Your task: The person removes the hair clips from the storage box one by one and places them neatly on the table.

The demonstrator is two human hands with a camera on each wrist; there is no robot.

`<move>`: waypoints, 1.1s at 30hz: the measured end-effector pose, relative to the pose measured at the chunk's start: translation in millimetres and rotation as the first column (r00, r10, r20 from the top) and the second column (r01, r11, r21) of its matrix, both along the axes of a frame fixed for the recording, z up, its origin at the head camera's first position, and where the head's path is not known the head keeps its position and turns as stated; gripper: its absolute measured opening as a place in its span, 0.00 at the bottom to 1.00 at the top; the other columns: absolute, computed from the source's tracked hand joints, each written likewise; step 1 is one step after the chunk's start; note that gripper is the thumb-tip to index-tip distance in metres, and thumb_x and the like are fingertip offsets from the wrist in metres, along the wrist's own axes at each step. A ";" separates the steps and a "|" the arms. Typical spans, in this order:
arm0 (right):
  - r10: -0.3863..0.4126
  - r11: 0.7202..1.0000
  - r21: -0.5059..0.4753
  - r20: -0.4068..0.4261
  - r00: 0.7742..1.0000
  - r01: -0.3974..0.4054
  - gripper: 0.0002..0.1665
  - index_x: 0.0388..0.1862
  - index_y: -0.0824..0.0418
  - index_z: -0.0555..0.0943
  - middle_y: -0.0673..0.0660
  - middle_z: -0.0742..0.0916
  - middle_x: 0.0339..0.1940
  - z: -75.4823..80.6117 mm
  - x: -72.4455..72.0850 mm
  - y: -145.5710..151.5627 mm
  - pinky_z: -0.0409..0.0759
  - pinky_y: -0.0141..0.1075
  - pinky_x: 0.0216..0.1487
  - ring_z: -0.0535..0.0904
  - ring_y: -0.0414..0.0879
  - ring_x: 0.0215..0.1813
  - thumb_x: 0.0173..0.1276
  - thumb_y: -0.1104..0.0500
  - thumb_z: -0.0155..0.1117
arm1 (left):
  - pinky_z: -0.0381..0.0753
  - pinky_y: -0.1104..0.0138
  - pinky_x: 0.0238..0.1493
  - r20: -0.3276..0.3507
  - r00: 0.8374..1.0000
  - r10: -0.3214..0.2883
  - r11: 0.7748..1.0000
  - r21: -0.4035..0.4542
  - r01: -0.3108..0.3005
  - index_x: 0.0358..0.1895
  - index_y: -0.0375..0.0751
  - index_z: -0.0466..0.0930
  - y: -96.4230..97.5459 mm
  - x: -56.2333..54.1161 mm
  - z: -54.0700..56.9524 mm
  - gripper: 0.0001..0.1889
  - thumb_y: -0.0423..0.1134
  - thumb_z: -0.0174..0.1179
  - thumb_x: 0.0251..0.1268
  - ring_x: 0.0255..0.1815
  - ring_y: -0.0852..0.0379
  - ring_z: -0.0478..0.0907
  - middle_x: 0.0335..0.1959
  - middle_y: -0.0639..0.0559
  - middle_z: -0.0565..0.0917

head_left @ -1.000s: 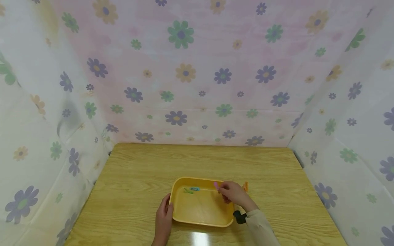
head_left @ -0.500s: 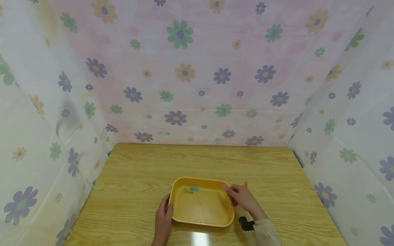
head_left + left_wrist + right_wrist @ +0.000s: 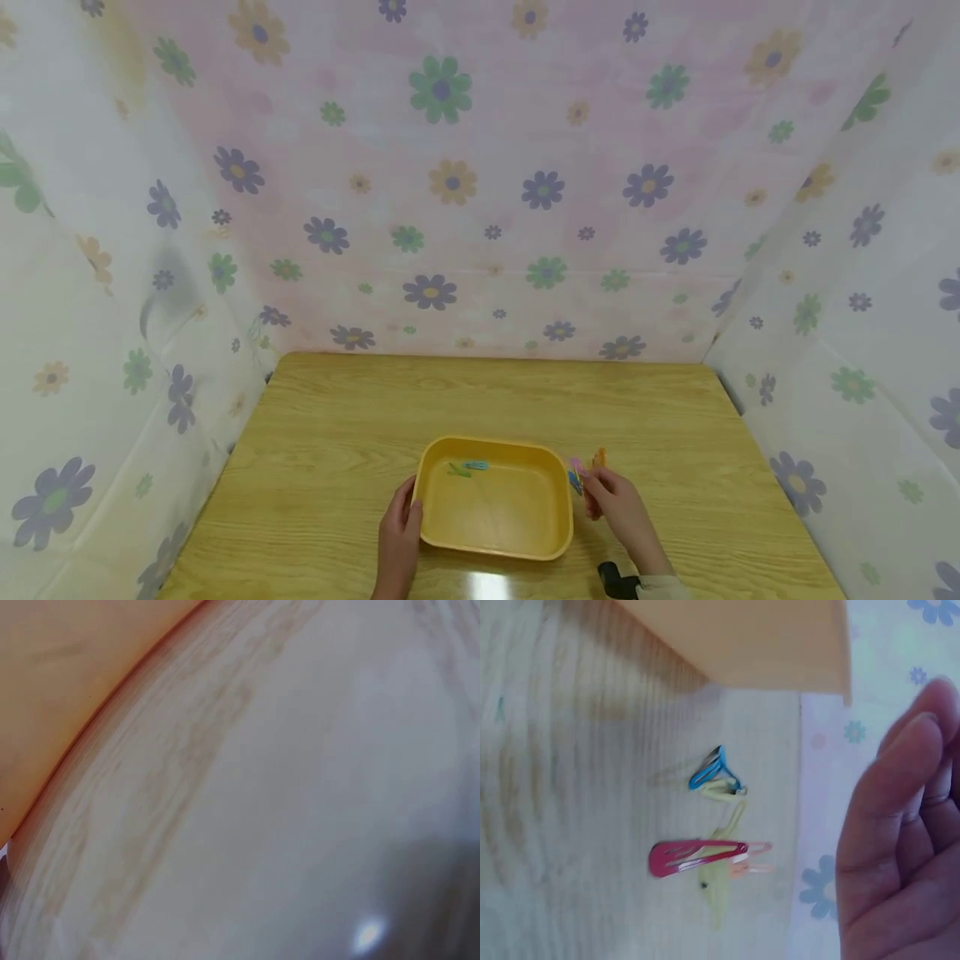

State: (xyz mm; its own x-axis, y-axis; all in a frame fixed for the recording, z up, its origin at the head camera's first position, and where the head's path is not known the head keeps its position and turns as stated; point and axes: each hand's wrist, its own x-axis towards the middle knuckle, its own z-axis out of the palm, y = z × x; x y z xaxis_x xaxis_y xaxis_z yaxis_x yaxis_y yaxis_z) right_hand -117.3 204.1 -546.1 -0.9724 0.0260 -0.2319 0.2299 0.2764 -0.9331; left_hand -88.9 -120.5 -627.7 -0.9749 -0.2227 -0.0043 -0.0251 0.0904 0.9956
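A yellow plastic tray (image 3: 495, 554) stands on the table, and my left hand (image 3: 399, 533) grips its left wall, thumb near the rim. Inside it, towards the back left, lie a blue snap hair clip (image 3: 476, 465) and a green hair clip (image 3: 460, 471). My right hand (image 3: 621, 507) is just past the tray's right side, beside a small group of hair clips. A pink snap clip (image 3: 694, 855) shows apart from the fingers in the right wrist view, over a pale yellow clip (image 3: 716, 900). Another blue clip (image 3: 712, 769) and an orange clip (image 3: 600, 457) are close by.
The wood-grain table (image 3: 360, 400) extends behind and to both sides of the tray. Flower-printed cloth (image 3: 495, 167) hangs at the back and both sides. A black wrist device (image 3: 617, 581) sits at the right sleeve.
My right hand has moved rightward from over the tray to the clips beside it, carrying the pink hair clip, which now shows apart from the fingers. The left hand stays at the tray.
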 end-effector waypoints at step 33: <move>-0.033 0.996 -0.076 0.156 0.987 0.045 0.20 0.37 0.72 0.73 0.58 0.78 0.24 -44.7 25.7 9.5 0.76 0.35 0.26 0.75 0.46 0.25 0.67 0.53 0.51 | 0.74 0.69 0.47 -0.034 0.999 0.004 1.000 -0.003 -0.004 0.59 0.54 0.67 0.6 0.6 -2.3 0.17 0.44 0.46 0.68 0.56 0.58 0.69 0.58 0.55 0.69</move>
State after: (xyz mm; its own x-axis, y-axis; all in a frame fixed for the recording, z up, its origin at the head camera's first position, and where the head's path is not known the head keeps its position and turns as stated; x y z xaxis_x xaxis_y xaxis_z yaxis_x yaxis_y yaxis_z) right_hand -91.7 213.7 -590.8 -0.9235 0.0385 -0.3817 0.3818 0.1910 -0.9043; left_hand -88.3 -119.9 -630.1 -0.9735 -0.2267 0.0299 0.0089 0.0933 0.9956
